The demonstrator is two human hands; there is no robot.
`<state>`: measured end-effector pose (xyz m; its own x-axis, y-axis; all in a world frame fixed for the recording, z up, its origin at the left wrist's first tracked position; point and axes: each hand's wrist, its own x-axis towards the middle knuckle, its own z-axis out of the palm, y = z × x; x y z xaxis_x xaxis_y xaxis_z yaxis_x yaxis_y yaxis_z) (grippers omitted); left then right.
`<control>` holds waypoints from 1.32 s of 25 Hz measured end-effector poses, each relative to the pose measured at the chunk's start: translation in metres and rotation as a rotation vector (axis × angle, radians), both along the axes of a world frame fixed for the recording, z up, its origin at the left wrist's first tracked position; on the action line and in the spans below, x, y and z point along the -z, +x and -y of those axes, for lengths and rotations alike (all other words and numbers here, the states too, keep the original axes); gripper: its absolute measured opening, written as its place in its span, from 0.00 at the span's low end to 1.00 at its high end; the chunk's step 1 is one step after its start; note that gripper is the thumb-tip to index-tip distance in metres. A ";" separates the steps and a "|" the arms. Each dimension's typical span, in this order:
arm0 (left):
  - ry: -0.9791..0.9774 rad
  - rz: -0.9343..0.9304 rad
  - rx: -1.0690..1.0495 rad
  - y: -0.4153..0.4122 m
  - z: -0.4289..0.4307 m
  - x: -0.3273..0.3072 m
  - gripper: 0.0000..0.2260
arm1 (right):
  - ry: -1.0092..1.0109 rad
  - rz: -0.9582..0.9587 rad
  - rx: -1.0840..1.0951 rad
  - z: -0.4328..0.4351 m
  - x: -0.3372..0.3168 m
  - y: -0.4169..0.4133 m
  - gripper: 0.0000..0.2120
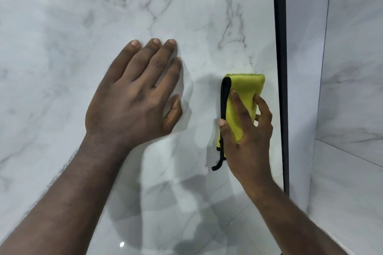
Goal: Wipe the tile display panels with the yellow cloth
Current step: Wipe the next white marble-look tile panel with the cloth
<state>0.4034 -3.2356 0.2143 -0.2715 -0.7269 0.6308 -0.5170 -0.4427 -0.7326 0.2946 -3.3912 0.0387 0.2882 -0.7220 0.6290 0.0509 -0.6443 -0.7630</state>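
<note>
A glossy white marble-look tile panel [186, 16] fills most of the view. My left hand [134, 97] lies flat on it with straight fingers spread, left of centre. My right hand [246, 132] holds a folded yellow cloth [242, 93] with a black trim against the panel, thumb on the cloth's left side and fingers curled over its right. The cloth's upper end sticks out above my fingers, close to the panel's right edge.
A black vertical frame strip [280, 68] borders the panel on the right. Beyond it stands another marble-look panel [352, 89] with grout lines. Ceiling lights reflect at the top left of the glossy surface.
</note>
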 end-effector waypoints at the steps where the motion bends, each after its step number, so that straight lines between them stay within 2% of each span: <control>1: 0.002 -0.012 -0.002 0.000 0.000 0.000 0.23 | -0.059 -0.019 0.038 0.002 -0.007 0.005 0.28; 3: 0.011 -0.034 -0.007 0.000 0.000 0.000 0.23 | -0.116 0.003 0.075 0.011 -0.028 0.014 0.27; 6: 0.016 -0.035 -0.014 0.001 0.001 -0.001 0.24 | -0.098 0.015 0.119 0.017 -0.051 0.016 0.26; 8: 0.022 -0.023 -0.018 0.001 0.002 -0.001 0.24 | -0.091 -0.018 0.147 0.004 -0.034 0.007 0.27; 11: 0.025 -0.017 -0.027 0.001 0.001 0.000 0.24 | 0.068 -0.155 0.053 -0.032 0.008 -0.012 0.30; 13: 0.026 -0.027 -0.028 0.000 0.001 0.000 0.24 | 0.103 -0.207 0.039 -0.037 0.005 -0.016 0.31; 18: 0.025 -0.047 -0.032 -0.002 0.002 -0.001 0.24 | -0.014 -0.232 0.147 -0.005 -0.050 -0.018 0.31; 23: 0.017 -0.017 -0.055 -0.003 0.001 0.000 0.24 | 0.015 -0.317 -0.029 -0.036 -0.006 -0.028 0.33; 28: -0.003 0.027 -0.045 -0.003 0.003 0.000 0.24 | -0.054 -0.209 0.005 0.001 -0.029 -0.021 0.32; 33: -0.011 0.058 -0.043 -0.002 0.003 0.002 0.24 | -0.101 -0.255 0.006 -0.005 0.008 -0.019 0.33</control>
<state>0.4017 -3.2384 0.2123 -0.2768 -0.7319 0.6227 -0.4542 -0.4714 -0.7560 0.2761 -3.3862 0.0303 0.4423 -0.6616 0.6056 -0.1389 -0.7176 -0.6825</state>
